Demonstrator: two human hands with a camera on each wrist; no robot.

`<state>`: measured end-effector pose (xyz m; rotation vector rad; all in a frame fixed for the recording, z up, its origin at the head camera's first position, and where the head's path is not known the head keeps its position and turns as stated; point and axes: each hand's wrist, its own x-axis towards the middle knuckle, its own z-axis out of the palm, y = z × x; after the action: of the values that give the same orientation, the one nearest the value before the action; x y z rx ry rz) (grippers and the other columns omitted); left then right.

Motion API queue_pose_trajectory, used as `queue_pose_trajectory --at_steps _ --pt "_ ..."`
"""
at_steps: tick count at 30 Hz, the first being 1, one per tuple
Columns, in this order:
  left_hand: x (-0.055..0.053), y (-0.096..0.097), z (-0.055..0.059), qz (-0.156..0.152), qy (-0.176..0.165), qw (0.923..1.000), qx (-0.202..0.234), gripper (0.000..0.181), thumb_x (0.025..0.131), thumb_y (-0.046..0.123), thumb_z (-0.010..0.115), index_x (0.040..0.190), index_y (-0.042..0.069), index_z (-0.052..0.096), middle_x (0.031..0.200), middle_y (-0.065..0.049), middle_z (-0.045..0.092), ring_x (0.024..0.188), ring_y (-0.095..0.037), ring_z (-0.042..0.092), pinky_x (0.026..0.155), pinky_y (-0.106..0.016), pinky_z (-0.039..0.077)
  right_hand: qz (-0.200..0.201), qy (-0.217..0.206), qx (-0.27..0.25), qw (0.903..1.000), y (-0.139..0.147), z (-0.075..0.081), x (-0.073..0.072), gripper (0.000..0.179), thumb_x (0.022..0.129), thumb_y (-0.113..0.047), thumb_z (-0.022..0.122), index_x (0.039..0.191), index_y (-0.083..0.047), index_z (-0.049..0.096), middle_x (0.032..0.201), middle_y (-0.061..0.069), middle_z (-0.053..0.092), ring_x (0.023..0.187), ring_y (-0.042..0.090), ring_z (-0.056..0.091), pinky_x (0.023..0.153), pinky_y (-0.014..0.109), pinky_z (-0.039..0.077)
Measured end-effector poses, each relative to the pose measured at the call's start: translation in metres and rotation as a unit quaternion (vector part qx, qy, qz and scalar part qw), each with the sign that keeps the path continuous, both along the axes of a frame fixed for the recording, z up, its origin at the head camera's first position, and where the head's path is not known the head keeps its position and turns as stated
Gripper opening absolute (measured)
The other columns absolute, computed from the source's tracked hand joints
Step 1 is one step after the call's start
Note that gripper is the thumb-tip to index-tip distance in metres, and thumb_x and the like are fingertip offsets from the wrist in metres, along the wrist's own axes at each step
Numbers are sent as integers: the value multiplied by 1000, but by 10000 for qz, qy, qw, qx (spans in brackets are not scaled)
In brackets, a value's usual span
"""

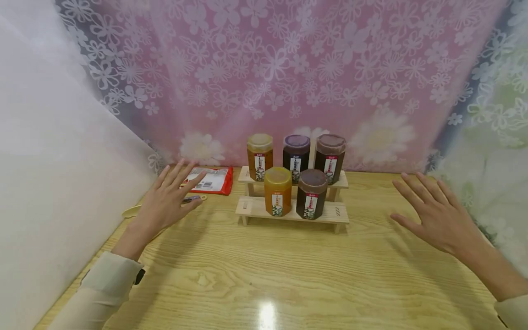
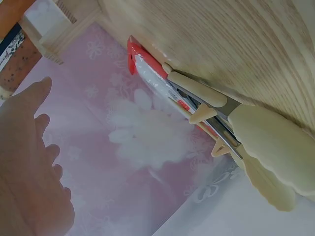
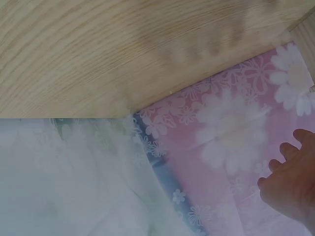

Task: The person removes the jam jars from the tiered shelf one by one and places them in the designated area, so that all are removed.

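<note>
My left hand (image 1: 171,197) is spread palm down over the left of the table, fingers straight, holding nothing. Under and beside it are a red and white plastic bag (image 1: 212,180) and tongs with cream scalloped ends (image 2: 275,142), partly hidden by the hand in the head view. On the right, my right hand (image 1: 439,215) is also spread with nothing in it. Between the hands stands a two-step wooden rack (image 1: 257,210). Its upper step bears an amber jar (image 1: 253,158) and two dark jars; on the lower are a yellow-orange jar (image 1: 272,192) and a dark jar (image 1: 305,195).
The wood-grain table (image 1: 255,266) ends at a pink floral cloth (image 1: 272,82) behind the rack. A white sheet (image 1: 62,160) borders the left side, and a pale green patterned cloth (image 1: 499,192) hangs on the right.
</note>
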<state>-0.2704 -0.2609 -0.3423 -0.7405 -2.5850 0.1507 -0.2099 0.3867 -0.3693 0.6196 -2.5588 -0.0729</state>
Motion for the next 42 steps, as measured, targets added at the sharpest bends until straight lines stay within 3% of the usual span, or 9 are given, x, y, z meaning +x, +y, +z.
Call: queue_pose_trajectory --at_steps 7,16,19,24,28,32,36,38,42 --pt "0 3 -2 -46 -195 9992 343 75 101 49 63 165 23 33 174 -9 13 161 -29 5 130 -52 2 -10 -383 -497 9980 -5 0 0 87 100 -51 64 168 -19 21 174 7 13 161 26 3 129 53 -4" --pt "2 15 -6 50 -1397 9814 1313 72 106 50 54 167 22 27 174 -10 14 159 -37 10 126 -65 11 369 -1322 -1905 9720 -25 2 3 83 101 -30 68 168 -21 19 172 17 19 157 44 11 118 77 3" --pt "3 20 -11 -83 -1741 9665 1885 69 108 46 53 166 18 28 172 -15 20 155 -45 20 120 -71 20 505 -1690 -2321 9566 -36 6 5 82 102 -26 68 168 -24 20 169 23 22 155 50 13 114 81 8" --pt "3 29 -20 -168 -2465 9269 2823 65 109 44 51 166 18 30 169 -16 26 155 -45 21 118 -73 24 518 -2514 -2877 9227 -52 15 10 79 106 -28 62 168 -32 13 170 24 16 151 57 12 100 85 21" --pt "2 36 -28 -74 -2838 9021 3249 65 108 47 53 164 21 33 168 -12 32 156 -42 22 120 -70 24 397 -3024 -3197 8971 -64 19 12 73 108 -33 58 167 -37 14 172 17 14 151 57 13 98 84 28" --pt "1 45 -36 -90 -3092 8846 3489 65 108 50 53 163 20 36 165 -13 38 152 -42 32 118 -68 31 695 -3288 -3612 8698 -77 17 9 69 109 -29 56 167 -30 19 171 15 21 150 57 20 104 81 30" --pt "-1 54 -41 -230 -3290 8668 3740 63 107 47 55 161 18 39 159 -16 46 141 -44 47 111 -64 43 942 -3358 -3946 8501 -92 13 4 68 109 -25 58 166 -17 23 165 19 32 148 51 31 116 47 40" --pt "-2 59 -43 -287 -3332 8595 3866 62 107 44 57 160 17 41 157 -17 48 138 -43 51 109 -62 47 963 -3395 -4091 8415 -100 12 1 69 108 -25 60 165 -13 24 163 21 35 147 49 35 110 27 44" --pt "-5 69 -49 -343 -3367 8504 4030 59 108 35 59 159 13 42 156 -18 50 135 -40 55 106 -59 50 935 -3528 -4389 8211 -115 9 -5 71 106 -27 63 164 -8 25 162 22 37 146 49 38 111 31 46"
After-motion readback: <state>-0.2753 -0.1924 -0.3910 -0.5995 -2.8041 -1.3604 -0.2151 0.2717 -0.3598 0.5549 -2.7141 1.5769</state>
